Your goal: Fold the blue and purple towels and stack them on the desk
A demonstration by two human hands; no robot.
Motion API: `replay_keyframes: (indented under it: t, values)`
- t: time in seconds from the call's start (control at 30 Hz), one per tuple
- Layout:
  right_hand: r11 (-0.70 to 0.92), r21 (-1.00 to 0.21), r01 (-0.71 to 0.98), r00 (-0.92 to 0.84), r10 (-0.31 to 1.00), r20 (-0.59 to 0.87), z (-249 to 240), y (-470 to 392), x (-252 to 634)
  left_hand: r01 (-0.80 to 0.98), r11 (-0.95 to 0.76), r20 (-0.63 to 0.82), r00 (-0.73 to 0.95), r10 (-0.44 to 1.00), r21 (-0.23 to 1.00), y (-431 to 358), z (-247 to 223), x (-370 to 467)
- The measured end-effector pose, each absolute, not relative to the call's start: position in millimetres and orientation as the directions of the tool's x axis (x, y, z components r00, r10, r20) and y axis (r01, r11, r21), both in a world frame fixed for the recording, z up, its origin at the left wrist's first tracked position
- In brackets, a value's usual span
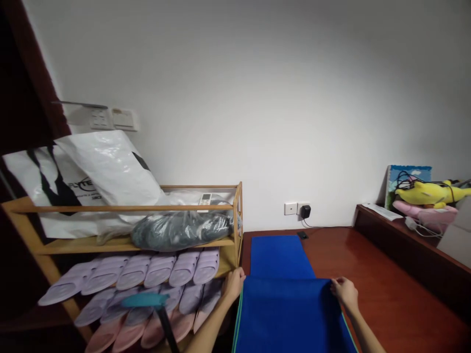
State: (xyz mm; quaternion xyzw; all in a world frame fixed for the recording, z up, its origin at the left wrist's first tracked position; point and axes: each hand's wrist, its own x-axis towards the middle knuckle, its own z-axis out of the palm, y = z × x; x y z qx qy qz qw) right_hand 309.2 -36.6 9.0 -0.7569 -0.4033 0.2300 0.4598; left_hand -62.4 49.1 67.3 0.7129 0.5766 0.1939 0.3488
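Reddish wooden surface against a white wall: we see blue fabric in front, its upper corners pinched between the fingers of the left hand and right hand. Pulled leftward, we judge, it could snag on the adjacent rack. Its near end is cut off; whether it joins the blue panel beyond, we cannot tell.

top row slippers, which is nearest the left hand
The rightmost lilac slipper; the others lie farther left, away from the left hand holding the blue fabric.
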Motion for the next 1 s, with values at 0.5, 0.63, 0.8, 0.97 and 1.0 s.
replay_keyframes:
  t: [0.5,0.63,0.8,0.97,1.0]
  values:
    - [-0.214,-0.246,0.945,0.256,0.954,0.156,-54.9,-56.5,287.1,0.877,-0.432,0.103,0.419,0.902,0.212,25.3,-22.9,-53.9]
    - [-0.231,-0.177,0.957,0.258,0.955,0.148,-51.0,-59.7,300.8,0.886,-0.438,0.134,0.421,0.897,0.149,27.1,-17.8,-53.9]
    - [-0.217,-0.114,0.969,0.241,0.927,0.288,-28.2,-76.2,261.2,0.876,-0.480,0.250,0.455,0.855,0.046,-8.9,7.1,-35.5]
    - [-0.096,-0.181,0.979,0.133,0.969,0.208,-31.5,-121.7,213.6,0.861,-0.503,0.239,0.473,0.848,0.081,-79.8,-8.9,-33.7]
    - [-0.091,-0.190,0.978,0.128,0.973,0.191,-34.9,-128.1,208.8,0.864,-0.496,0.219,0.469,0.856,0.088,-89.0,-15.3,-35.9]
